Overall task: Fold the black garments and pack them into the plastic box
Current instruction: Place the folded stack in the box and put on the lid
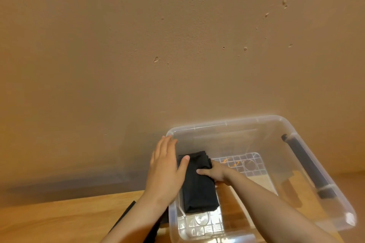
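A clear plastic box point(227, 122) stands on a wooden table against the wall. A folded black garment point(198, 189) lies inside it along the left wall. My left hand point(165, 165) lies flat with straight fingers over the box's left rim, its thumb touching the garment's top. My right hand point(214, 171) reaches into the box and grips the garment's right edge, thumb on top and fingers tucked under. More black fabric point(128, 221) lies on the table under my left forearm, partly hidden.
The box has a black latch handle point(308, 165) on its right side. The wooden table point(59, 221) extends to the left of the box. A plain brown wall point(177, 45) rises right behind the box.
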Demonstrator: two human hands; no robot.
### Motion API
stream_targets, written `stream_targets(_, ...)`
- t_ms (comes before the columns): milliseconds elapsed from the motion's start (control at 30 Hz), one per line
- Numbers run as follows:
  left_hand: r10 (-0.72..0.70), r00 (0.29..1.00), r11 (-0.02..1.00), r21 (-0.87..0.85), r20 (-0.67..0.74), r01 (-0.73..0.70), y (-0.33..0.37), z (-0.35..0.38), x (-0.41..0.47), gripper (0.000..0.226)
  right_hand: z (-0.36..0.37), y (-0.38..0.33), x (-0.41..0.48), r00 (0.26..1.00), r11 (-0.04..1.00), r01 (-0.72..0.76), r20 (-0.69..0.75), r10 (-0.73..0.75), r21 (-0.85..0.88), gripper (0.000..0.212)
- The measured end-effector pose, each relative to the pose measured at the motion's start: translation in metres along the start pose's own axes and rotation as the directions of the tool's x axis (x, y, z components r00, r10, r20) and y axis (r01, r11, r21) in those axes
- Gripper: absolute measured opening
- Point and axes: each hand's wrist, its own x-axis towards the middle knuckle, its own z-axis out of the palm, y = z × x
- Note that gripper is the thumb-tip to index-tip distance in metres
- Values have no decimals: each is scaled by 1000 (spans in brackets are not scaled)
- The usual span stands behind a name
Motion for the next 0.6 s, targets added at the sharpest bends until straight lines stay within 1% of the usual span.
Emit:
stream_targets(67, -86, 995, 996, -18, 54, 87, -11, 7, -7, 63, 2, -2, -1, 1000, 1000, -1, -24, 0, -21, 54)
stream_targets(133, -121, 987, 981, -138, 104, 135, -14, 13, -11, 66, 5, -3, 0, 999, 995, 9, -39, -13, -97, 58)
stream_targets(200, -145, 981, 952, -254, 127, 174, -13, 16, -11, 65, 9, -8, 0, 998, 981, 24, -44, -33, -191, 56)
stream_targets(267, -163, 979, 945, -267, 119, 189, -12, 16, -11, 63, 12, -10, 1, 999, 976, 29, -34, -38, -217, 54)
stream_targets(333, -170, 978, 946, -257, 120, 196, -13, 16, -11, 61, 12, -10, 2, 999, 979, 20, -23, -26, -202, 58)
stream_targets(367, -170, 977, 947, -253, 126, 197, -14, 16, -12, 60, 10, -11, 2, 1000, 982, 0, -13, -2, -186, 63)
stream_targets(433, -164, 977, 951, -240, 138, 194, -14, 15, -13, 60, 4, -12, -2, 995, 984, -91, 35, 97, -152, 74)
stream_targets(500, -154, 978, 958, -223, 140, 183, -13, 14, -14, 59, -4, -13, -12, 981, 969, -174, 56, 186, -177, 84)
stream_targets(567, -139, 981, 964, -209, 135, 166, -12, 13, -15, 59, -10, -9, -19, 966, 936, -237, 36, 255, -260, 87)
stream_targets(600, -135, 982, 964, -210, 135, 161, -11, 12, -15, 59, -11, -7, -21, 959, 930, -255, 56, 279, -265, 83)
